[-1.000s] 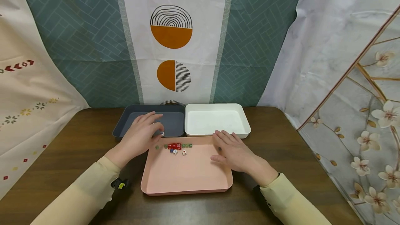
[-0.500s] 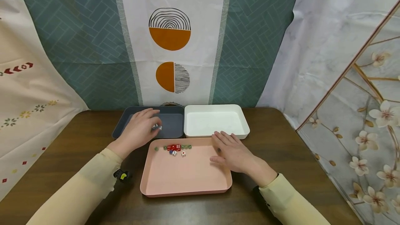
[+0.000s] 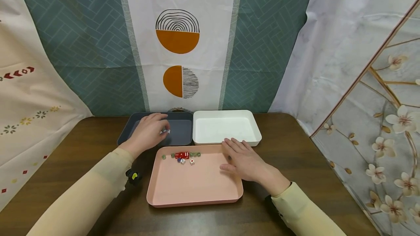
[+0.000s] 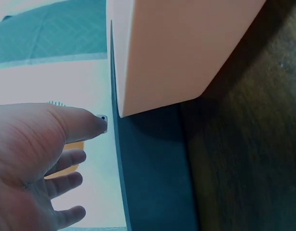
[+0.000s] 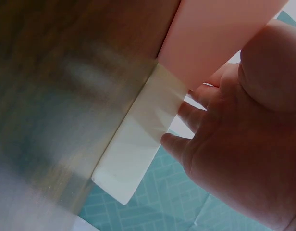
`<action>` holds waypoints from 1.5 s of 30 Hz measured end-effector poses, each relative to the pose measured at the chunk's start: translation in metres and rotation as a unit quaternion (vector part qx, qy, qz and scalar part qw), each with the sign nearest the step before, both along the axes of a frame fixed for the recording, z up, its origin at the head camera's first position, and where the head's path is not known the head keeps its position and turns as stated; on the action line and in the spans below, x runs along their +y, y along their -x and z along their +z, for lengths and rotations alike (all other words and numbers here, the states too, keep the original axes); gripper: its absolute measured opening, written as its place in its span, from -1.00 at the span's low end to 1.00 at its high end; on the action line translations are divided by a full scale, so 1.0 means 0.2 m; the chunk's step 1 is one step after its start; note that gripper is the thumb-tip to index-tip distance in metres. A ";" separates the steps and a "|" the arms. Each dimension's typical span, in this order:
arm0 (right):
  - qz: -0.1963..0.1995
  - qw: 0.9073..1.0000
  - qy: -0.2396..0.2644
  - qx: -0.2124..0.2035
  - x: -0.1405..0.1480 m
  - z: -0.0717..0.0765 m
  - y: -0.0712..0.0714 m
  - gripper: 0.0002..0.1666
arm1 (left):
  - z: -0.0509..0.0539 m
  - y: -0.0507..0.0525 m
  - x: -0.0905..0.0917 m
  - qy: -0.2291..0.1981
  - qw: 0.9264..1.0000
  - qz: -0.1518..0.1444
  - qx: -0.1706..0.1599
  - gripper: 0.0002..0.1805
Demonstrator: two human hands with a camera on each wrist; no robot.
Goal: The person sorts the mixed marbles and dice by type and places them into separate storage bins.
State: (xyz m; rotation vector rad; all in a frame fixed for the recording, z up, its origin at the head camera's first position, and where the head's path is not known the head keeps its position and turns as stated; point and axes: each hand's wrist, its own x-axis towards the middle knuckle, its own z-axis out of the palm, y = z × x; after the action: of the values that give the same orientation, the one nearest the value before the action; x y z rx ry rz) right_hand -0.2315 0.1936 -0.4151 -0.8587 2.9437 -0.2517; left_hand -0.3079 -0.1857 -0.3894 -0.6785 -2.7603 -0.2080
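Over the dark tray [image 3: 180,132], my left hand [image 3: 146,134] pinches a small white die [image 3: 167,131] at the thumb tip; the same die [image 4: 104,123] shows beyond the thumb in the left wrist view, where my other fingers spread below. My right hand [image 3: 244,161] lies flat over the right edge of the pink tray [image 3: 195,185], fingers extended towards the white tray [image 3: 228,125]. Red dice [image 3: 182,155], several small green dice [image 3: 195,154], a blue one [image 3: 179,160] and two white ones [image 3: 192,162] sit at the pink tray's back.
The dark and white trays stand side by side behind the pink one on a brown wooden table [image 3: 295,156]. Patterned cloths [image 3: 269,46] hang behind and at both sides. A small dark spot [image 3: 230,157] shows beside my right hand's thumb.
My left hand has moved back and slightly left, farther over the dark tray, with the die at its fingertips. The right hand keeps its place on the pink tray's edge.
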 end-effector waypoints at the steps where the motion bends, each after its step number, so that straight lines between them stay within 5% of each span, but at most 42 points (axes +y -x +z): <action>1: 0.000 1.000 -0.001 0.000 0.00 0.00 0.00 0.02 | 0.00 0.01 0.00 0.001 1.000 0.001 -0.003 -0.93; 25: -0.004 1.000 -0.012 0.002 -0.01 0.00 0.00 0.02 | -0.09 0.17 0.04 0.029 0.996 0.042 -0.072 -0.89; 45: -0.001 1.000 -0.011 -0.001 0.00 0.01 0.00 0.02 | -0.12 0.23 0.06 0.056 0.995 0.038 -0.074 -0.88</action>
State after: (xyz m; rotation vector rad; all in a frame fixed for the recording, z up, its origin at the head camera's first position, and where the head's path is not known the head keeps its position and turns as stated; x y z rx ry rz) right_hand -0.2319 0.1926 -0.4134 -0.8516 2.9410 -0.2209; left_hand -0.3537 -0.1734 -0.4139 -0.6056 -2.9527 -0.0907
